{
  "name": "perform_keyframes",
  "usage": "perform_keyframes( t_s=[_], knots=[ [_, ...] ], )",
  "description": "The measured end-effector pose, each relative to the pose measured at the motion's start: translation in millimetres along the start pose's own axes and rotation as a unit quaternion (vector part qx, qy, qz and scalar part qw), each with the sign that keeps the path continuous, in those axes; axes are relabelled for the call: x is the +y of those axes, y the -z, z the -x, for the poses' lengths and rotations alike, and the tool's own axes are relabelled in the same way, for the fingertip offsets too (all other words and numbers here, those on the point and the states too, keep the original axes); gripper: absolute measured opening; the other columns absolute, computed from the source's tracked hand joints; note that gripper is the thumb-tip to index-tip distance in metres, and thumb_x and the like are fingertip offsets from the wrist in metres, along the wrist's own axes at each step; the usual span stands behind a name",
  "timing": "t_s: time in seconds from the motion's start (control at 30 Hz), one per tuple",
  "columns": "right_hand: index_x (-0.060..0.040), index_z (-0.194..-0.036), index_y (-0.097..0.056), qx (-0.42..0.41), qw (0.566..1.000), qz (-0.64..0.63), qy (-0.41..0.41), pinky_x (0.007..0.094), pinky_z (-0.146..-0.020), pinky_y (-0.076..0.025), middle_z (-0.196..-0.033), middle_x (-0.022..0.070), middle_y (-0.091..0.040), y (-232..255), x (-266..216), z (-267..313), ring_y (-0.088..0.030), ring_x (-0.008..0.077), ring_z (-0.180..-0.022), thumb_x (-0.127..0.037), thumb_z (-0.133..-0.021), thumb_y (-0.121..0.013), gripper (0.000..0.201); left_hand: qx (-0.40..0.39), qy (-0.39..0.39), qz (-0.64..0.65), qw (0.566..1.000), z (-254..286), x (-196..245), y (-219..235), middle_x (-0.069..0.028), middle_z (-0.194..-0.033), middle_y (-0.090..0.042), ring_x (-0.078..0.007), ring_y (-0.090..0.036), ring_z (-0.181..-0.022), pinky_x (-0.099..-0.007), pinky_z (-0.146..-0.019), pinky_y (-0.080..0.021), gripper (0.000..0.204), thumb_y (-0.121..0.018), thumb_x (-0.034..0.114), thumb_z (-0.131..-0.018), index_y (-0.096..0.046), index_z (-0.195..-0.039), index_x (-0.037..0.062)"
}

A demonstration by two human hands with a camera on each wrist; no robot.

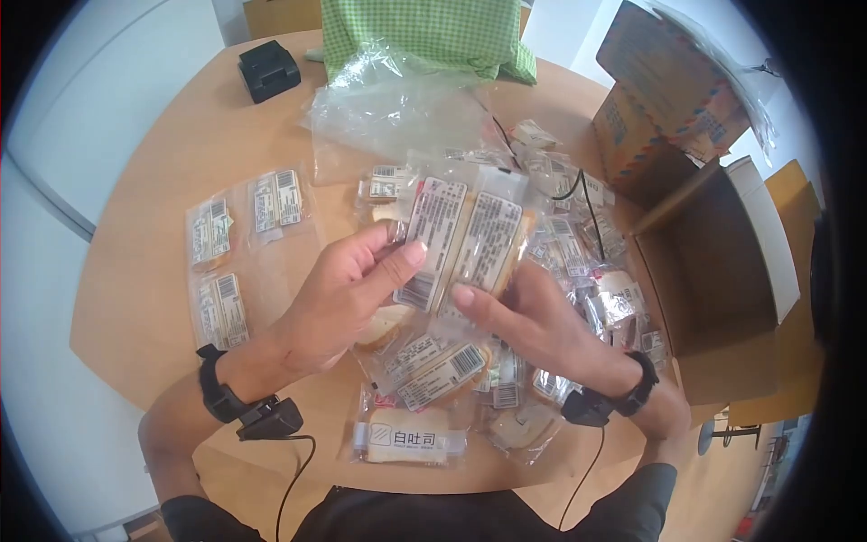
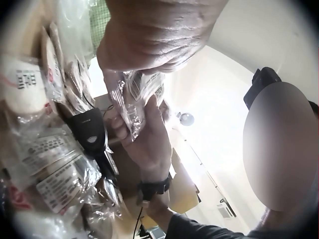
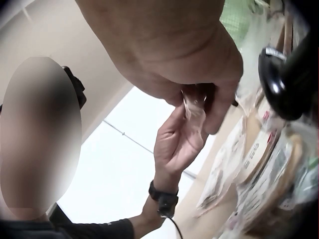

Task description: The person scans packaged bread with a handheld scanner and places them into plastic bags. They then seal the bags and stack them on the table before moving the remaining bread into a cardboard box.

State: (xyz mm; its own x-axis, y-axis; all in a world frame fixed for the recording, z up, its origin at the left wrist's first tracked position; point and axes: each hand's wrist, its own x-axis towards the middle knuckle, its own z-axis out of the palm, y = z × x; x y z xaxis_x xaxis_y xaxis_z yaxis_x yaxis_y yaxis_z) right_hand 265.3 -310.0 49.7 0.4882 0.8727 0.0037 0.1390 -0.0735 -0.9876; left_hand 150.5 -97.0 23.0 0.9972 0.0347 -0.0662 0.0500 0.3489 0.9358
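Two clear plastic packets of sliced bread are held up side by side over the table, their printed labels facing the head camera. My left hand [image 1: 339, 294] pinches the left bread packet [image 1: 435, 230] near its left edge, thumb on top. My right hand [image 1: 533, 316] grips the right bread packet [image 1: 492, 239] at its lower part, thumb across the front. The packets overlap along the middle. Below them lie more bread packets, among them a labelled one [image 1: 442, 372] and a front-side-up one [image 1: 411, 438]. In the left wrist view, crinkled clear wrapping [image 2: 133, 119] shows between the hands.
Several bread packets [image 1: 221, 307] lie at the left on clear plastic. An open cardboard box [image 1: 713, 298] stands right. Behind are a clear bag [image 1: 388, 113], a green checked cloth [image 1: 420, 36] and a black device [image 1: 269, 70]. A black handheld device [image 2: 88, 130] lies among the packets.
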Motion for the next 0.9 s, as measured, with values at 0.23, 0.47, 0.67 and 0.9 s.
perform_keyframes(
  t_s=[0.23,0.47,0.67,0.9],
  knots=[
    [0.0018,-0.145,-0.05,0.064,0.808,0.58,0.085,0.0507,-0.092,-0.055,-0.109,0.0147,-0.068,36.6,19.2,31.0,-0.068,0.038,-0.108,-0.041,-0.079,-0.091,0.089,0.114,-0.053,0.051,0.991,-6.1,11.1,9.1,-0.011,-0.128,-0.069,-0.0143,-0.067,-0.114,-0.0304,-0.095,-0.058,0.035,-0.064,0.01,-0.106,-0.054,-0.138,-0.0015],
    [0.0016,-0.151,-0.042,0.002,0.827,0.561,0.033,0.0466,-0.087,-0.058,-0.112,0.0208,-0.07,39.1,55.9,28.4,-0.07,0.0393,-0.108,-0.029,-0.078,-0.09,0.093,0.099,-0.014,-0.126,0.987,-41.9,26.9,44.9,-0.0076,-0.118,-0.074,-0.0105,-0.069,-0.105,-0.0277,-0.093,-0.057,0.034,-0.063,0.018,-0.108,-0.064,-0.134,-0.0045],
    [0.0062,-0.158,-0.036,0.056,0.882,0.423,0.198,0.043,-0.081,-0.063,-0.126,0.0288,-0.07,19.3,16.9,39.8,-0.077,0.0399,-0.098,-0.014,-0.076,-0.087,0.098,0.065,-0.01,-0.223,0.973,-51.8,37.3,11.5,-0.0037,-0.116,-0.074,-0.0054,-0.067,-0.102,-0.0243,-0.09,-0.055,0.039,-0.059,0.023,-0.111,-0.065,-0.137,-0.0055],
    [0.0032,-0.163,-0.028,0.024,0.892,0.414,0.182,0.0442,-0.084,-0.063,-0.134,0.0315,-0.067,19.8,20.2,35.6,-0.075,0.0416,-0.104,-0.012,-0.078,-0.084,0.103,0.01,-0.018,-0.245,0.969,-55.6,29.9,-9.6,-0.0032,-0.114,-0.075,-0.0041,-0.068,-0.096,-0.0231,-0.083,-0.056,0.037,-0.055,0.022,-0.113,-0.066,-0.136,-0.005]
  ],
)
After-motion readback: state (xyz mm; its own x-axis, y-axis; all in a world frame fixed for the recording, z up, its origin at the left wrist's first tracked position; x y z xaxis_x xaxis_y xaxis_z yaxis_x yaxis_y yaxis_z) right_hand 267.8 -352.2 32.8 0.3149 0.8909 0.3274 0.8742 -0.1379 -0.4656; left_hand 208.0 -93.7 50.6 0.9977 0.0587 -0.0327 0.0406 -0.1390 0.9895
